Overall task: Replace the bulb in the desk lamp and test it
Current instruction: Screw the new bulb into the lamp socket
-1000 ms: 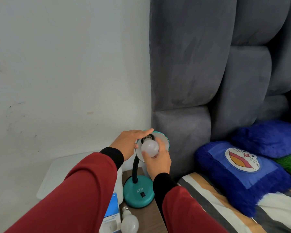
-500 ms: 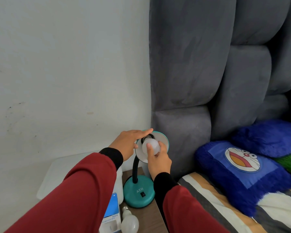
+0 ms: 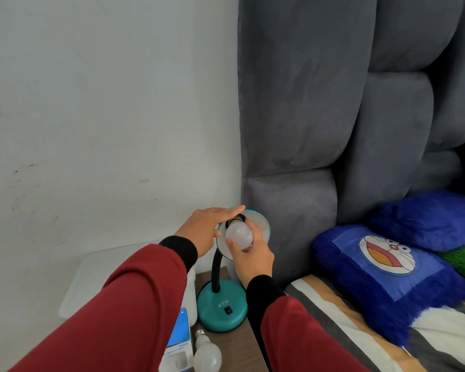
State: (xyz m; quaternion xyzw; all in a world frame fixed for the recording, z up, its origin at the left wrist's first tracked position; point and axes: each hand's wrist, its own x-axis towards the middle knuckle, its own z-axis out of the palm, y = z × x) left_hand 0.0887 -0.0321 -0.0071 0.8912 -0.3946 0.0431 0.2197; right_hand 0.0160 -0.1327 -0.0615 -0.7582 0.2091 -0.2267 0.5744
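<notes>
My right hand's fingers (image 3: 229,243) are wrapped round the frosted bulb (image 3: 239,234), which sits at the black socket (image 3: 235,219) inside the shade (image 3: 262,229) of the teal desk lamp (image 3: 222,307). My right hand (image 3: 253,257) is under the shade. My left hand (image 3: 206,229) lies flat over the back of the shade, its fingers stretched out, gripping nothing. The lamp's base stands on the brown table (image 3: 239,347) beside the bed (image 3: 360,331). Near the base lie a second bulb (image 3: 207,357) and a blue and white box (image 3: 179,345). A blue cartoon pillow (image 3: 387,267) rests against the grey headboard (image 3: 320,103).
</notes>
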